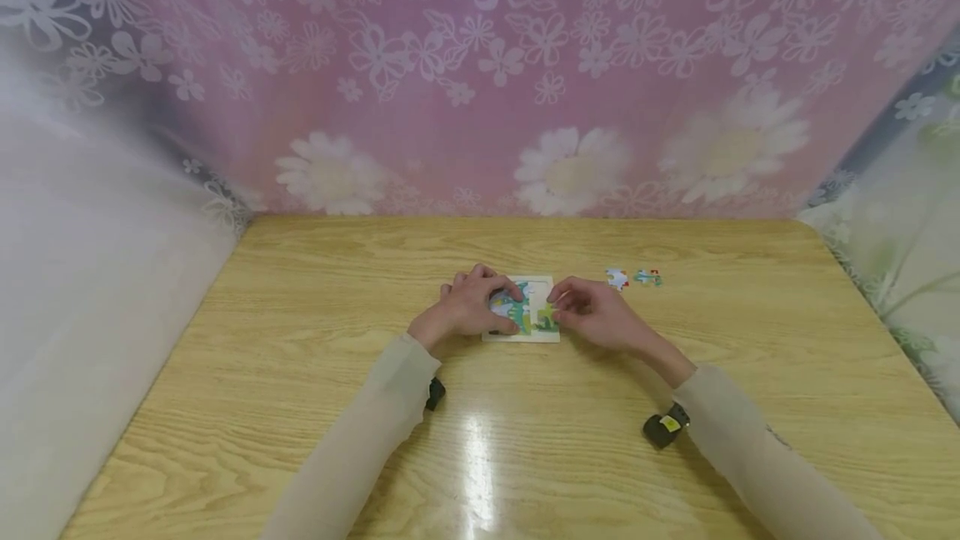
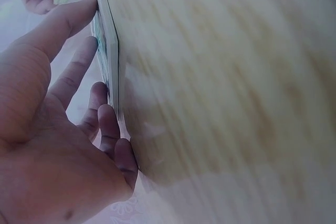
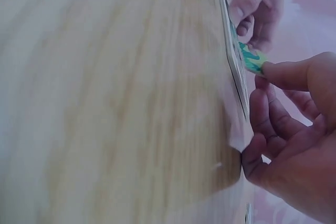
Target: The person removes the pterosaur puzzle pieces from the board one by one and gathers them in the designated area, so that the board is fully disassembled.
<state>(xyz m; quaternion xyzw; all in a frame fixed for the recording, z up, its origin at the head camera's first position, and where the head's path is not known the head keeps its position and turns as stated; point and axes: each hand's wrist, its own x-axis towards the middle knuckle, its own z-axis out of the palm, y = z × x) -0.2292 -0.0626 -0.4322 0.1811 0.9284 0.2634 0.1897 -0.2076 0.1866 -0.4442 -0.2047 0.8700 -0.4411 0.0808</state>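
Note:
A small jigsaw puzzle in a pale frame [image 1: 521, 339] lies on the table, partly filled with blue and green pieces, a pale bare strip on its right. My left hand [image 1: 471, 305] rests on its left side, thumb and forefinger spread over the fitted pieces; in the left wrist view the fingertips [image 2: 94, 45] touch the board. At the right side, my right hand [image 1: 597, 315] pinches a green puzzle piece [image 3: 253, 59] between thumb and finger. The right wrist view has this piece tilted up at the board's edge. Part of the picture is hidden by my left hand.
Two loose puzzle pieces, one mostly white [image 1: 617, 277] and one with teal and red [image 1: 648, 277], lie beyond my right hand. The wooden table [image 1: 337, 290] reaches back to a pink floral curtain [image 1: 450, 107]. Both wrists wear dark devices.

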